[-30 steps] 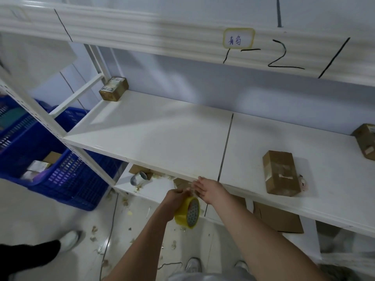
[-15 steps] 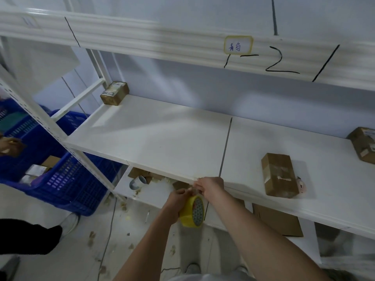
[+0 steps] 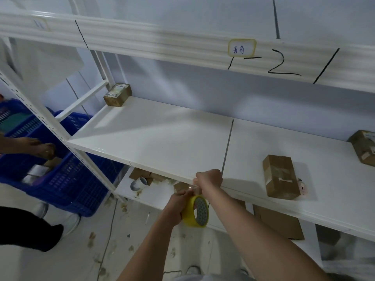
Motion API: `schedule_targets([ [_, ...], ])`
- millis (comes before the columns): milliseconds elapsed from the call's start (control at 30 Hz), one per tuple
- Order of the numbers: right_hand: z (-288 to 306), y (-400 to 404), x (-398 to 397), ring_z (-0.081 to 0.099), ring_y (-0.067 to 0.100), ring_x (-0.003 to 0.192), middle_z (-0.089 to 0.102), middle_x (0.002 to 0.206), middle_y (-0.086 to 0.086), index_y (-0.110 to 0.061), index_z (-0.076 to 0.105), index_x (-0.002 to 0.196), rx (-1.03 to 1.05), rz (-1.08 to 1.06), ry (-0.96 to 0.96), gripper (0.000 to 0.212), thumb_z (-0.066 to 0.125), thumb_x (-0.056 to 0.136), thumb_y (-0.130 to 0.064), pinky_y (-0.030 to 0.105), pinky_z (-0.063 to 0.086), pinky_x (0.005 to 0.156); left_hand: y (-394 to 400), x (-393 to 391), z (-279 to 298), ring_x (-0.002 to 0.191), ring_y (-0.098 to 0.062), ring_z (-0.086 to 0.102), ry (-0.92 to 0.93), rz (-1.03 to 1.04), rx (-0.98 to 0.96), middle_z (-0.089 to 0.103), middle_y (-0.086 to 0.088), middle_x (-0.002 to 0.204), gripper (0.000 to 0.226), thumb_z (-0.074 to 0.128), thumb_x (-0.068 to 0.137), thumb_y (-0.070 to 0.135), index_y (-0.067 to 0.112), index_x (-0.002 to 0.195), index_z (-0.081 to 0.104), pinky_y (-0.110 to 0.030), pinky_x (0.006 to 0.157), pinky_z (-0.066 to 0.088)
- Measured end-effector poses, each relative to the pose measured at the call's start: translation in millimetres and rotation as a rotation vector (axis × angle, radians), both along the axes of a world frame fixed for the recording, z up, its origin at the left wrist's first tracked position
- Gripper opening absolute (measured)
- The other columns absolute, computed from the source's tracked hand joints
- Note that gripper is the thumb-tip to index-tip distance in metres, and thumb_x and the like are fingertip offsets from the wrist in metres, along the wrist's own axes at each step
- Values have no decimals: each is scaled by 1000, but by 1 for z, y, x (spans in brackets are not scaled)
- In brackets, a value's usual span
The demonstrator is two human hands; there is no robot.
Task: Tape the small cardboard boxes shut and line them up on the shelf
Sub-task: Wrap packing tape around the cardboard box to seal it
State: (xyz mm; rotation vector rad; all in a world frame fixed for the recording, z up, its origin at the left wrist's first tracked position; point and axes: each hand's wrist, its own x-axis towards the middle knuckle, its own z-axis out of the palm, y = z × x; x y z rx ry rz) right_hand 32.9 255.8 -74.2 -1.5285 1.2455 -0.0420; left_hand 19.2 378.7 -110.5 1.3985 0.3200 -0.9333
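A yellow tape roll (image 3: 195,211) hangs just below the front edge of the white shelf (image 3: 162,134). My left hand (image 3: 176,205) grips the roll. My right hand (image 3: 209,178) pinches the clear tape end a little above it, level with the shelf edge. Three small cardboard boxes stand on the shelf: one (image 3: 281,176) near the front right with tape across its top, one (image 3: 117,94) in the back left corner, one (image 3: 364,147) at the far right edge of view.
Blue plastic crates (image 3: 67,179) holding packages stand on the floor at left, where another person's hand (image 3: 38,148) and dark trouser leg (image 3: 26,230) show. The lower shelf (image 3: 154,197) carries flat cardboard, a tape roll and scraps. Debris litters the floor.
My right hand has lifted away from the roll, drawing out a short length of tape. The view has tilted slightly, and another person's hand has come in at the left.
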Motion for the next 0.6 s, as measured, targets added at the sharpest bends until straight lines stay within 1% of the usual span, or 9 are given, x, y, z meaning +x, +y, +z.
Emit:
schedule_targets([
  [67,4,4,3,74,24,62,74,70,12,1,68,78,-37,46,-26,6,71,80,-4,39,64,68,2,0,3,47,-17,57,3,-6,-23,62,-10,60,25,57,101,24,2,98,69,-28,49,50],
  [133,9,4,4,74,25,68,74,74,10,-1,68,81,-67,97,-5,11,74,79,-10,40,64,70,4,2,5,49,-18,57,-16,-8,-25,63,-10,61,27,56,101,26,3,98,71,-29,52,51],
  [233,14,-4,5,74,24,72,74,75,8,-3,72,82,-85,142,43,13,77,76,-13,39,64,70,6,10,7,61,-20,64,-104,-62,15,68,-13,75,28,62,98,29,4,97,73,-30,56,53],
  [300,21,-12,0,74,24,68,74,75,10,-1,73,87,19,97,36,14,79,78,-9,39,64,68,7,19,10,71,-22,66,-200,-138,67,70,-12,81,27,65,96,33,8,90,75,-35,67,56],
  [400,27,-30,-12,74,28,67,70,81,18,4,64,90,213,-6,-59,19,80,81,-1,38,63,65,5,30,16,81,-26,67,-279,-258,146,72,-8,81,30,65,94,39,17,78,76,-46,85,58],
  [467,32,-43,-21,72,33,61,66,85,23,11,59,97,429,-48,-175,10,63,94,3,38,62,56,0,36,22,85,-30,69,-325,-337,208,73,-8,82,31,67,93,41,21,73,77,-51,89,58],
  [500,34,-50,-25,72,34,58,66,87,26,14,57,104,505,-63,-215,12,54,98,4,38,61,51,-4,38,26,86,-30,70,-357,-390,249,74,-8,83,30,67,92,42,23,71,77,-52,89,58],
  [533,37,-56,-29,72,34,58,67,89,27,16,57,109,540,-54,-229,16,51,99,5,37,60,49,-8,38,29,88,-30,70,-386,-427,274,74,-8,85,30,67,93,42,24,71,78,-51,90,57],
  [600,45,-69,-40,74,34,70,70,92,24,14,59,111,576,-3,-258,19,62,94,6,36,61,52,-17,40,39,97,-29,69,-426,-484,303,75,-6,95,28,62,96,36,25,75,77,-45,95,56],
])
